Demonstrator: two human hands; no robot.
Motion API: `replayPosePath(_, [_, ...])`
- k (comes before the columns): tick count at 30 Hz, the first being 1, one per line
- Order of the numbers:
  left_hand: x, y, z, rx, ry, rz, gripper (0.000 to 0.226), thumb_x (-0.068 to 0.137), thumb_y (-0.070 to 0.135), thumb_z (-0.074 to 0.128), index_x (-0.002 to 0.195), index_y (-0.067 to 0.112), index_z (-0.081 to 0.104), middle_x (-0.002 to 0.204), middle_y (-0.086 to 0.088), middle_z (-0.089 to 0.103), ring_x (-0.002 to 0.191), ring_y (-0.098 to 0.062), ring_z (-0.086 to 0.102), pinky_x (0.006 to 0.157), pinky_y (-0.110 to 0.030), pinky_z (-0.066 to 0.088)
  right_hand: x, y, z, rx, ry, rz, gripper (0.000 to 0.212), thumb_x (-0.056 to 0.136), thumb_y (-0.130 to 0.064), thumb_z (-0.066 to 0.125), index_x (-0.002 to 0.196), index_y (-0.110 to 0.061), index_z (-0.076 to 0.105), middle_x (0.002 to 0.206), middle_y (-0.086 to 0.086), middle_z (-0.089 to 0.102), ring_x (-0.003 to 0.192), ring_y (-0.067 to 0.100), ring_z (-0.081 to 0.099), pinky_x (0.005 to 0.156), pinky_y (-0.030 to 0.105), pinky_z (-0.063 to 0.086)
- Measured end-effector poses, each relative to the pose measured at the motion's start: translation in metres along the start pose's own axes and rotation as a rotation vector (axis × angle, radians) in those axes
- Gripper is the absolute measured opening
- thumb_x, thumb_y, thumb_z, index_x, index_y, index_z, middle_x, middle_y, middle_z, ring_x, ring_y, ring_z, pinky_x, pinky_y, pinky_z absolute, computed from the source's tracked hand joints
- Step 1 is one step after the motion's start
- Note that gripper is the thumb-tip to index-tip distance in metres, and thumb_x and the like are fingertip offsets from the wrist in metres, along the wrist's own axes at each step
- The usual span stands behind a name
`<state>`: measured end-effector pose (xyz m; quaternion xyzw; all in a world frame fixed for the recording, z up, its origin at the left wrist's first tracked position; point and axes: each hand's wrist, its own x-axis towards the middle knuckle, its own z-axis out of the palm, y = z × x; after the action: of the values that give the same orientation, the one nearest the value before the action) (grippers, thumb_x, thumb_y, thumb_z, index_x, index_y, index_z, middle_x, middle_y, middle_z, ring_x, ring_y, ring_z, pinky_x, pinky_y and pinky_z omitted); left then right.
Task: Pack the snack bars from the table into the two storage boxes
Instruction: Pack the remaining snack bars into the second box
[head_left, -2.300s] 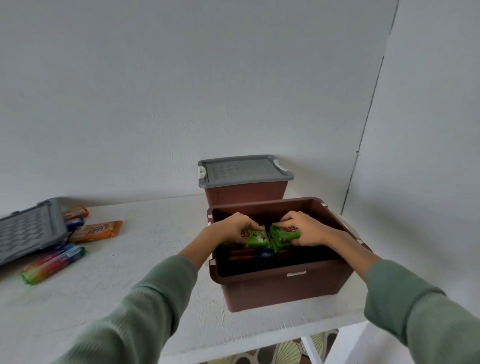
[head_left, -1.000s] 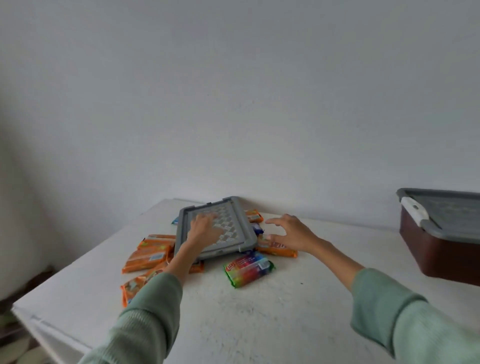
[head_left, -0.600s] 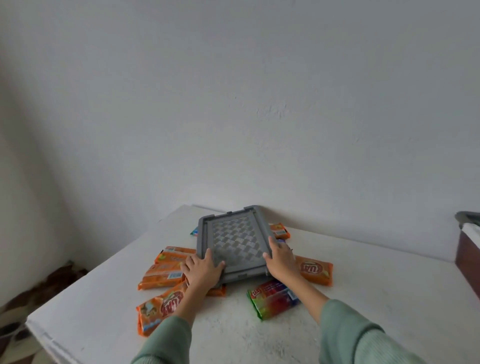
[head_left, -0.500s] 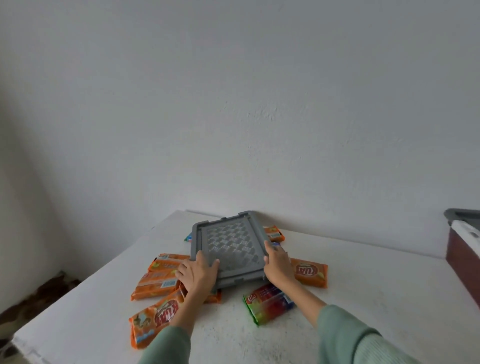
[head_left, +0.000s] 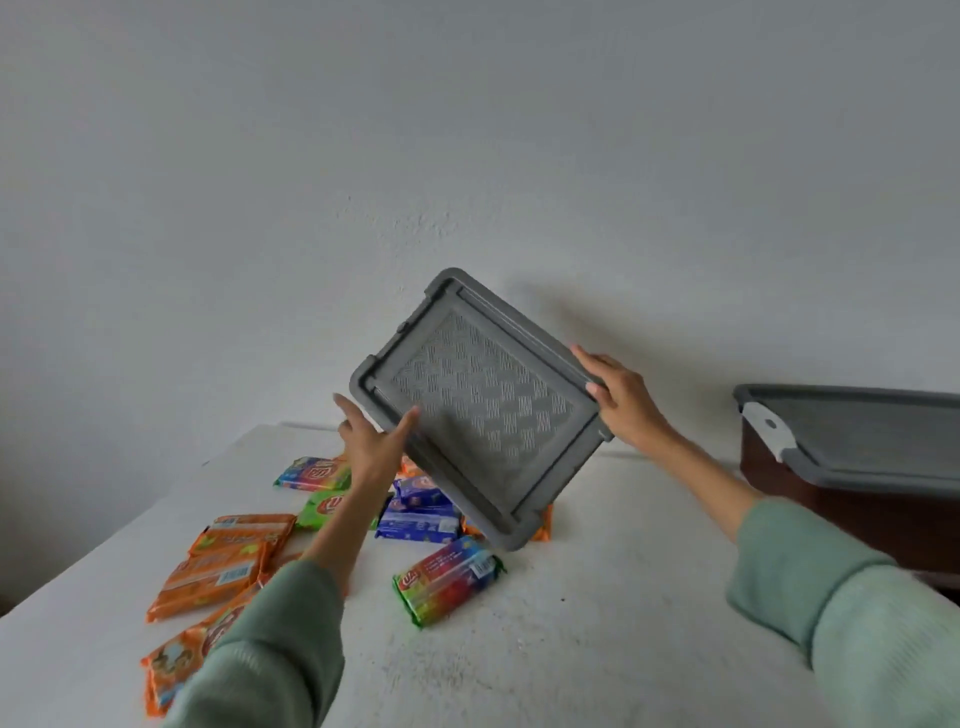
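**Above the table (head_left: 597, 597), lid (head_left: 478, 410) up**

Right fingers (head_left: 596, 385) curl over the lid's edge, right hand (head_left: 623, 405) gripping; the left hand (head_left: 371, 447) props its corner with straight, spread fingers. Earlier it lay flat on the snack bars (head_left: 449, 577); now it hangs tilted above them.

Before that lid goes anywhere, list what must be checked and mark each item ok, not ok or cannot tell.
1. Right hand grip on the lid: ok, fingers curl over its edge.
2. Left hand grip: cannot tell, thumb on the lid's face, most fingers hidden behind it.
3. Lid's low corner clear of the snack bars: cannot tell, it overlaps them in view.
4. Snack bars all packed: not ok, many lie on the table.
5. Open box in sight to receive the lid: not ok, the only box shown is already lidded.
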<state>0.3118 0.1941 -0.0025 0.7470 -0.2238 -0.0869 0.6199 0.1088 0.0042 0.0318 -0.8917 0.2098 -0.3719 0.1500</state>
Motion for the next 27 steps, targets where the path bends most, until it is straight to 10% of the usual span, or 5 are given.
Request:
replayPosePath(14, [0.016,0.005,0.119,0.487,-0.252,0.594,0.108,0.071,0.048,0.071,0.138,0.037,-0.014,0.155,-0.019,-0.006,0.143,-0.038,0.004,0.112,-0.057,0.020,-0.015,0.063,-0.080,-0.400,-0.201,-0.176,0.072,0.078,0.026,0.040,0.139,-0.012,0.038,0.139,0.005,0.050,0.118,0.024,0.050,0.100,0.022,0.033])
replayPosePath(22, [0.033,-0.008,0.166,0.375,-0.338,0.567,0.112,0.065,0.019,0.083,0.138,0.033,-0.001,0.136,-0.023,0.026,0.121,-0.037,0.035,0.103,-0.043,0.040,-0.017,0.112,-0.058,-0.574,0.261,-0.091,0.086,0.065,0.027,0.058,0.135,-0.019,0.044,0.123,0.004,0.060,0.106,0.017,0.046,0.092,0.037,0.045])
replayPosePath(27, [0.033,-0.018,0.187,0.454,-0.354,0.565,0.118,0.067,0.013,0.081,0.140,0.041,-0.007,0.142,-0.022,0.017,0.128,-0.037,0.023,0.107,-0.045,0.030,-0.049,0.137,-0.010,-0.438,0.483,0.231,0.057,0.088,-0.011,0.059,0.141,-0.015,0.038,0.147,0.025,0.026,0.132,0.038,0.028,0.107,0.045,0.033])
